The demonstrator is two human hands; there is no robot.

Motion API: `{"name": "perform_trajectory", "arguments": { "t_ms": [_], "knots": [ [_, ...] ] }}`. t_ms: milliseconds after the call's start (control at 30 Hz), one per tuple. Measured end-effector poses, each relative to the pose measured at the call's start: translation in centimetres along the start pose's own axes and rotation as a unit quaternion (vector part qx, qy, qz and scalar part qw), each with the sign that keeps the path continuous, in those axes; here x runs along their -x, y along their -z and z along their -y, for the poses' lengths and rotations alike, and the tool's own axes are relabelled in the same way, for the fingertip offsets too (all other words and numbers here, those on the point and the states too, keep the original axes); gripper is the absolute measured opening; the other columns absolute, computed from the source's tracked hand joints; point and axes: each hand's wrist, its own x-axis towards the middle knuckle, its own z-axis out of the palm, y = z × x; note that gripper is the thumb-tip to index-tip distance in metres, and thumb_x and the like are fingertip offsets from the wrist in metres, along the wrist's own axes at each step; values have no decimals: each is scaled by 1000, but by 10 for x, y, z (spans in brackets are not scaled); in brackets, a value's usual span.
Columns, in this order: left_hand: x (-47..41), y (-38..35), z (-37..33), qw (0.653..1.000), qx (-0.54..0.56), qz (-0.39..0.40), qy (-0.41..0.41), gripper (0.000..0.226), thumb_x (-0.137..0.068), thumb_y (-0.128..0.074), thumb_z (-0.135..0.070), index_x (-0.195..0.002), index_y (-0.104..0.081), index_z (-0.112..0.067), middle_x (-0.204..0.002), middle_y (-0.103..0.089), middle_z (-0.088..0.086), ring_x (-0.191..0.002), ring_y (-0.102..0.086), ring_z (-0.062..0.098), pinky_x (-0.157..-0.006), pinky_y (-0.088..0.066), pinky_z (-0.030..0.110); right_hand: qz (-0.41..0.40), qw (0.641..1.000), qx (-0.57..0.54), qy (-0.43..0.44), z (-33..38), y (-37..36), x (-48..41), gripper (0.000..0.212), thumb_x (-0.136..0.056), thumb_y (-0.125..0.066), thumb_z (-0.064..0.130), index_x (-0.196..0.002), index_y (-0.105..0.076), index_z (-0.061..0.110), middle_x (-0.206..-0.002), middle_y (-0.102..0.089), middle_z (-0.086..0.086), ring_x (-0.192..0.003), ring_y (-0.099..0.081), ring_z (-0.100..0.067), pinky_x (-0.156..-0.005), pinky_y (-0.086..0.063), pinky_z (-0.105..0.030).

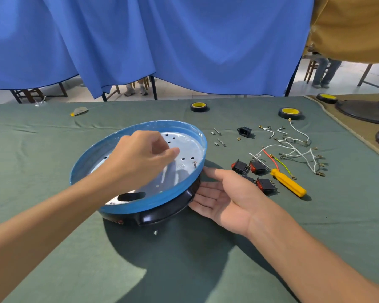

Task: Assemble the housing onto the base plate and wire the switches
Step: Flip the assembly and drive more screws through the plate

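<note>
The plate [189,147], silver with a blue rim, sits on the black housing [162,213] near the middle of the table [184,259]. The left hand [138,158] hovers over the plate with its fingers curled and thumb meeting the fingertips; whether it pinches anything cannot be told. The right hand [225,193] lies spread, palm up, fingertips touching the housing's right side. A screw [194,164] stands in the plate near its right rim. Right of the housing lie switches [266,185], a screwdriver [288,182] and wires [293,149]; farther back are a socket [244,131] and tape rolls [199,107]
</note>
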Motion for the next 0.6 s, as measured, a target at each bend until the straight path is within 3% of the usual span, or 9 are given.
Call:
{"name": "perform_trajectory", "arguments": {
  "t_ms": [100,167,267,333,433,500,533,600],
  "knots": [
    [-10,1,5,986,-60,89,130,51,-88,-56,-60,-75,-68,-13,-72,-67,4,-65,-55,16,-57,-37,28,-6,1000,1,-2,3,2,0,46,-86,-70,26,-109,-56,-12,-92,-72,-24,-86,-71,-31,-78,-56,-43],
    [-20,3,11,976,-69,140,150,55,-87,-55,-64,-70,-62,-12,-68,-59,2,-64,-50,16,-56,-33,27,-5,1000,2,-1,6,3,0,62,-80,-74,37,-113,-54,-12,-97,-72,-25,-90,-71,-32,-80,-56,-43],
    [-35,5,13,965,27,219,142,56,-87,-60,-59,-55,-47,-16,-54,-42,-1,-52,-38,15,-54,-29,28,15,999,32,-4,9,4,2,90,-59,-83,52,-116,-53,-10,-102,-72,-22,-94,-72,-31,-90,-54,-45],
    [-43,3,13,943,113,267,163,53,-89,-63,-52,-53,-50,-16,-49,-37,-3,-44,-36,14,-49,-30,24,21,998,57,-10,11,4,2,100,-49,-85,59,-116,-54,-8,-103,-73,-19,-94,-72,-29,-94,-52,-45],
    [-51,0,14,904,181,330,205,44,-89,-63,-51,-74,-60,-10,-54,-46,0,-47,-43,14,-48,-38,21,18,996,87,-20,12,1,3,101,-45,-86,61,-115,-58,-5,-102,-73,-18,-92,-72,-29,-93,-53,-47],
    [-56,-3,19,881,206,370,209,52,-86,-64,-56,-95,-67,-5,-69,-59,8,-63,-57,21,-62,-50,22,-7,994,108,-19,13,-3,1,87,-47,-89,49,-111,-61,-4,-98,-74,-18,-85,-73,-28,-84,-57,-46],
    [-59,-5,22,873,213,389,202,59,-86,-64,-57,-109,-67,-4,-85,-67,15,-80,-64,28,-79,-54,27,-20,992,120,-19,13,-4,-1,78,-50,-89,42,-110,-62,-2,-95,-74,-17,-81,-73,-28,-78,-58,-43],
    [-63,-7,26,858,218,428,181,59,-88,-62,-57,-123,-64,-9,-121,-66,19,-116,-62,35,-105,-48,41,-34,989,141,-21,16,-6,-5,62,-56,-84,31,-107,-64,1,-89,-74,-14,-73,-71,-27,-68,-58,-38]
  ]
}}
